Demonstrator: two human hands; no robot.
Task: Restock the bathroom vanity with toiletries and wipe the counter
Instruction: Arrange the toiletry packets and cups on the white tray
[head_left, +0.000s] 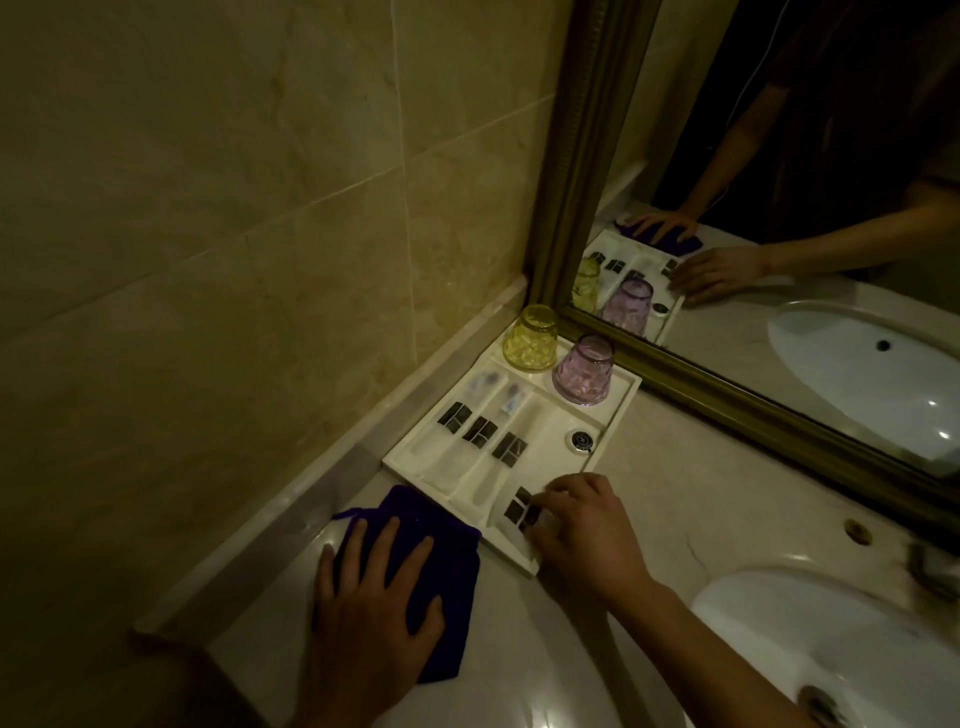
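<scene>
left hand (374, 587) flat, grip released, pins purple cloth (415, 514) to counter (649, 467) beside tray (396, 460), likely ready to wipe; right hand (582, 530), grip curled on a packet (519, 506), seats it in tray's near compartment.

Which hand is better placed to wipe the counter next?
Left. The left hand lies flat on the purple cloth on the counter; the right hand grips a packet in the tray.
</scene>
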